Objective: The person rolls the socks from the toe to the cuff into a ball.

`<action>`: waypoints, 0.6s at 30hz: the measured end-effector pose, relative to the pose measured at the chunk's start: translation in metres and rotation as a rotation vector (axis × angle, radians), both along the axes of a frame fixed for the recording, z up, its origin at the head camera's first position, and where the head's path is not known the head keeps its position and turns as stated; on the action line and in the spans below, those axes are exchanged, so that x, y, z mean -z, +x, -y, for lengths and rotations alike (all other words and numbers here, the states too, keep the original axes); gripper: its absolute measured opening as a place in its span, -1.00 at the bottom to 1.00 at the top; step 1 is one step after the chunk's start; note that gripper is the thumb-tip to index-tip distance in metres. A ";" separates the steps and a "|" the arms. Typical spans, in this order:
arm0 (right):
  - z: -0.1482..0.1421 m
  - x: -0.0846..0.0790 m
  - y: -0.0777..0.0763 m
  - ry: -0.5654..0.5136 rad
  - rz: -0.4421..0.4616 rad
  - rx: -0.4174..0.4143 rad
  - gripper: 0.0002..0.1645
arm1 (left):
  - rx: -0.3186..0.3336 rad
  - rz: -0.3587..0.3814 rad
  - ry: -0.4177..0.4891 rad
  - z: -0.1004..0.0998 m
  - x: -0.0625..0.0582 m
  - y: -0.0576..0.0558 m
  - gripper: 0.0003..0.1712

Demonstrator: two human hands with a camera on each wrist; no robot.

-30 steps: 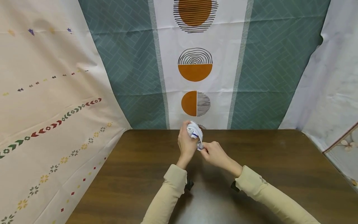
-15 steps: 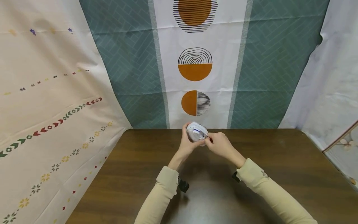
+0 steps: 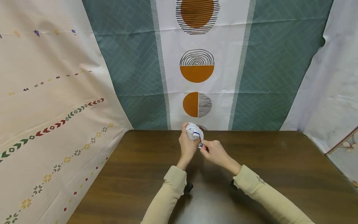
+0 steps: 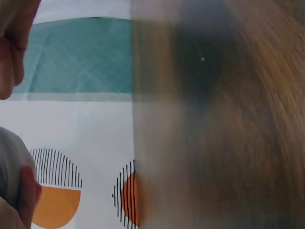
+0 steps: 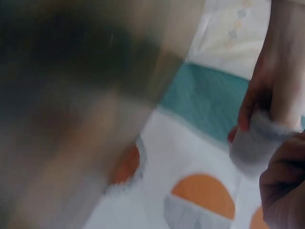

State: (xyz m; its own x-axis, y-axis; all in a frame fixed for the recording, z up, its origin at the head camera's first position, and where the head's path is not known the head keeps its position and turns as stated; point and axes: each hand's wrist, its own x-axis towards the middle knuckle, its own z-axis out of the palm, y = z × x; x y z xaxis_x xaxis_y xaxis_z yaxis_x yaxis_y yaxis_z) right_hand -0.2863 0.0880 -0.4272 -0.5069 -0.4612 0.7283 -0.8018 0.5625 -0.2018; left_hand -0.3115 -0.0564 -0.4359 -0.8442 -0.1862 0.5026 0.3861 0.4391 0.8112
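A white cloth (image 3: 193, 130) with thin blue stripes is bunched into a rounded bundle above the table's far edge. My left hand (image 3: 187, 146) grips the bundle from its left side, fingers curled behind it. Lower down, a loose end of the cloth is pinched by my right hand (image 3: 214, 152). In the right wrist view the cloth (image 5: 254, 148) looks greyish and blurred between both hands. Only a slice of the cloth (image 4: 10, 164) appears at the left edge of the left wrist view. Whether anything lies inside the bundle I cannot tell.
A dark brown wooden table (image 3: 139, 174) extends beneath my forearms. Behind it hangs a green and white curtain (image 3: 134, 62) with orange circles. A cream patterned cloth (image 3: 56, 118) hangs at the left, a pale one (image 3: 332, 93) at the right.
Half a second ago the bundle was turned to show its round face, with both hands higher on it. Now it is tilted back, and the right hand has come lower, much as one second ago.
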 end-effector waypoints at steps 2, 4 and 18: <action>-0.003 -0.007 -0.003 0.040 -0.024 0.046 -0.70 | 0.162 0.004 0.081 0.001 -0.002 -0.003 -0.15; -0.007 -0.014 -0.006 0.072 -0.039 0.089 -0.69 | 0.360 0.067 0.197 0.005 -0.005 -0.002 -0.14; -0.003 -0.023 -0.001 -0.039 -0.301 0.320 -0.79 | 0.517 -0.010 0.152 0.005 -0.016 0.012 -0.38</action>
